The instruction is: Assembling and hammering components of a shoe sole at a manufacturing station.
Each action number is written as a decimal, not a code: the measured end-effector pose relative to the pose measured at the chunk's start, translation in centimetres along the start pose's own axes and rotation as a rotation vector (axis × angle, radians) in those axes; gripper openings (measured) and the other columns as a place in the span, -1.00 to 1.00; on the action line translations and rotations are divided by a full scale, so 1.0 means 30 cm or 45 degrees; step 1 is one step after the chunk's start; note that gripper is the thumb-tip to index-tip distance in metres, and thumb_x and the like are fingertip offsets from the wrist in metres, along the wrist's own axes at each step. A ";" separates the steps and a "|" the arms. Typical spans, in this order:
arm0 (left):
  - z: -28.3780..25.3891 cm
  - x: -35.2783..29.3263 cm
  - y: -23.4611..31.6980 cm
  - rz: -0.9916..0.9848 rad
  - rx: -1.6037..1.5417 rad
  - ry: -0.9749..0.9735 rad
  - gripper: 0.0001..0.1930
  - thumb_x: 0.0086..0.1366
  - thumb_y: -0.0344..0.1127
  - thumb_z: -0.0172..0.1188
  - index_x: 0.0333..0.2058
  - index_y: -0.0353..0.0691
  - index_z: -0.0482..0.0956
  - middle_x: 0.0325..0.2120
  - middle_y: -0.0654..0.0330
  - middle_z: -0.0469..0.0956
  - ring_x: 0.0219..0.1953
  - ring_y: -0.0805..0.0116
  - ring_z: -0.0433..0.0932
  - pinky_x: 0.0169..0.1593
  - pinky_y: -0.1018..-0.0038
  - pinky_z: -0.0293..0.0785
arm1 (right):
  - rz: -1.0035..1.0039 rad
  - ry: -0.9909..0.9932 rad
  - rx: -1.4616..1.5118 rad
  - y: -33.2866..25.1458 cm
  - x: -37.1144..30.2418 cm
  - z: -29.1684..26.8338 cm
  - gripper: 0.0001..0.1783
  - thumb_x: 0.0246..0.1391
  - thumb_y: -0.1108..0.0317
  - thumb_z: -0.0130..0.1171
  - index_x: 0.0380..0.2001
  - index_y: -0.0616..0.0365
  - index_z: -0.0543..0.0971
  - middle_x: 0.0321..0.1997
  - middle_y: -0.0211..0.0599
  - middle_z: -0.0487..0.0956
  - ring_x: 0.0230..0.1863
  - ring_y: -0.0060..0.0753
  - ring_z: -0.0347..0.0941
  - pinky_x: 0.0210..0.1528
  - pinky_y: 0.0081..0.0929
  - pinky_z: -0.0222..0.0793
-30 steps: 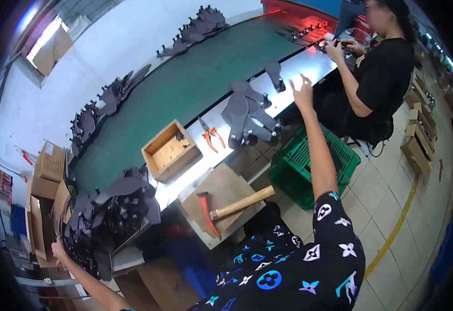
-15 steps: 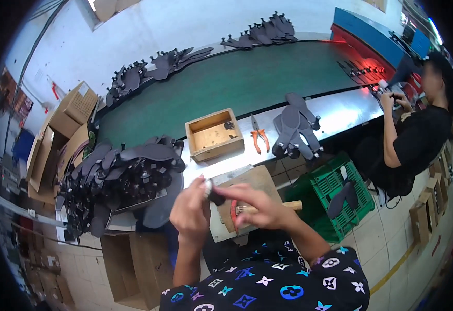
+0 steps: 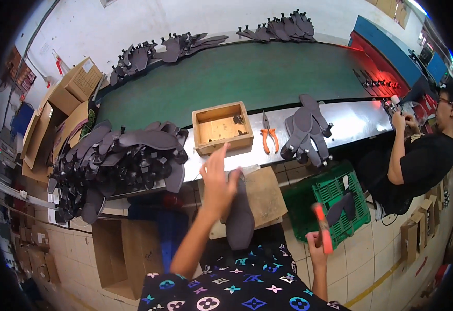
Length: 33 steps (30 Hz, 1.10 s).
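A dark grey shoe sole [image 3: 240, 225] lies lengthwise on the worn wooden board [image 3: 268, 199] in front of me, its wide end toward my body. Beside its far end is my left hand [image 3: 218, 189], fingers stretched out and thumb apart near the sole's edge; whether the thumb touches it I cannot tell. My right hand [image 3: 317, 254] is wrapped round a hammer [image 3: 323, 228] with a red-orange head, held up off the board to the right. Just past my left fingers stands a wooden box [image 3: 222, 147] with a few small dark pieces inside.
Orange-handled pliers [image 3: 269, 140] and several soles [image 3: 304, 127] lie on the metal ledge. A large heap of dark soles [image 3: 128, 155] is at left. Behind runs a green conveyor belt [image 3: 226, 78]. A green crate [image 3: 358, 207] stands right, near a seated co-worker [image 3: 428, 155].
My hands have parted. The right one has taken up the hammer from the board and moved right. The left has opened, and the sole now lies on the board.
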<state>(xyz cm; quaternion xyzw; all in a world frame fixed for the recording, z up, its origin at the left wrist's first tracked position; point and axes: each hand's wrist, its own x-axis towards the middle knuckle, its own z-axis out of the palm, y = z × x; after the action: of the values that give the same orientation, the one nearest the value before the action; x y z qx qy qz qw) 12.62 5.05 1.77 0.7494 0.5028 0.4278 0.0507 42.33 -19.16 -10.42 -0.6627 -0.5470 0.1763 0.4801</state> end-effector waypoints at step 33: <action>-0.346 -0.002 0.348 -1.055 -2.133 -0.121 -0.65 0.35 -0.32 0.21 0.04 -0.40 0.48 -0.26 0.21 0.58 -0.27 0.56 0.57 -0.14 0.69 0.54 | -0.130 -0.399 1.044 -0.874 0.494 0.239 -0.61 0.24 0.24 0.21 0.03 0.25 0.54 -0.16 -0.38 0.62 -0.67 -0.86 0.18 -0.67 -0.76 0.03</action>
<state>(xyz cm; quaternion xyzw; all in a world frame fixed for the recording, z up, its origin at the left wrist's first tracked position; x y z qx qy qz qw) 12.85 -3.79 13.54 0.2464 0.2551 0.5672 0.7433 27.35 -4.27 12.21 -0.3547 -0.5300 0.4533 0.6227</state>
